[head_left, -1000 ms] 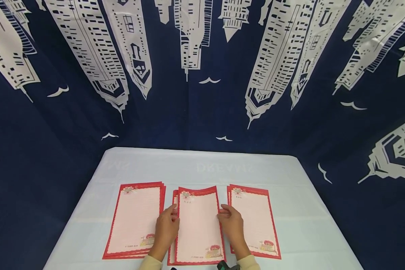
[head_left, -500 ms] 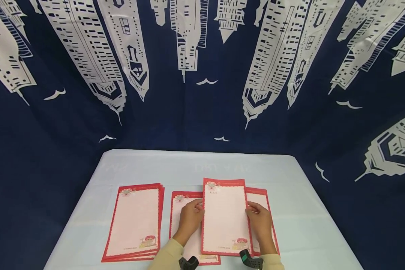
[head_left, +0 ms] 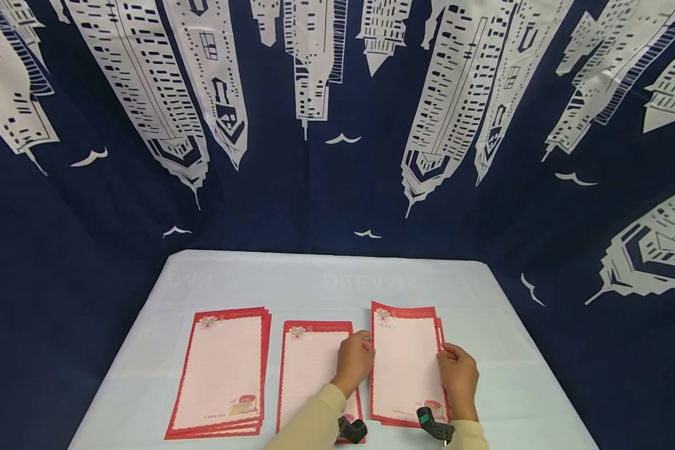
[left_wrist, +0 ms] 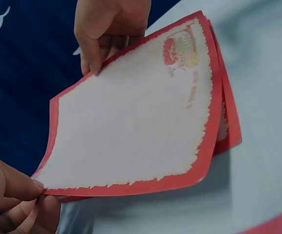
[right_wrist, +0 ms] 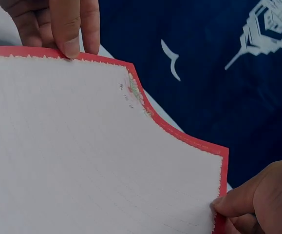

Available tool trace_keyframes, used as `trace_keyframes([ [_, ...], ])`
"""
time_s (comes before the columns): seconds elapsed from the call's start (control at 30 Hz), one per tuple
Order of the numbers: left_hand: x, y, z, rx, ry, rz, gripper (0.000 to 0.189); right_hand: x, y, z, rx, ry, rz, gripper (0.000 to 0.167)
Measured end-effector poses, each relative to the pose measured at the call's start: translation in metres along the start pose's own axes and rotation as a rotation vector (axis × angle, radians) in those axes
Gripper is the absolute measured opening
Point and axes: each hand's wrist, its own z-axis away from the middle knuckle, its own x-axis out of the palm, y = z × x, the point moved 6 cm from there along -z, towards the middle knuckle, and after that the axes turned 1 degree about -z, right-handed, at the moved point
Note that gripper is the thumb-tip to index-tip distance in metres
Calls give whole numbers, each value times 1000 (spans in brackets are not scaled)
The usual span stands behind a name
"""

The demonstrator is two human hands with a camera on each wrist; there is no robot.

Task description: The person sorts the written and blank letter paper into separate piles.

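Observation:
A sheet of red-bordered letter paper (head_left: 404,369) is held between both hands, its surface bowed in the wrist views. My left hand (head_left: 355,362) pinches its left edge, thumb on top (left_wrist: 14,192). At the opposite edge my right hand (head_left: 459,378) pinches the paper in the same way. Beneath the held sheet, part of another red-bordered sheet (left_wrist: 232,114) shows. To the left lies similar letter paper (head_left: 309,369), partly covered by the left forearm. Farther left is a slightly fanned stack of the same paper (head_left: 219,369).
A white cloth covers the table (head_left: 517,387). Behind it hangs a dark blue curtain (head_left: 315,187) printed with white buildings and birds. Black devices sit at the left wrist (head_left: 352,430) and right wrist (head_left: 434,425).
Both hands have carried the sheet from the middle paper rightward over the right-hand paper. The middle paper is now more exposed. The left stack stays in place.

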Motion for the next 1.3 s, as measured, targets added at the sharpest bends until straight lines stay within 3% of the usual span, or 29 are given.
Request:
trace_keyframes([
  [0.17,14,5,-1,26,7,-38,22,-3,12,-5,15,16,4,27],
  [0.3,22,5,-1,44,-49,-75,11,-4,19,-6,31,-7,31,30],
  [0.47,20,2,1,55,-118,-145,7,2,22,-2,58,-61,69,39],
  [0.53,18,2,2,65,-123,-157,14,2,21,0,61,-57,73,40],
  [0.73,6,2,2,63,-152,-111,17,-2,9,6,7,-7,55,39],
  [0.87,-11,-2,0,59,-135,-109,15,7,-9,13,-48,-23,23,37],
  [1.17,-70,-17,2,-61,-85,-171,23,59,-43,37,-115,-227,-26,33],
  [1.3,-98,-23,6,-81,-50,-195,24,78,-57,49,-150,-296,-29,31],
])
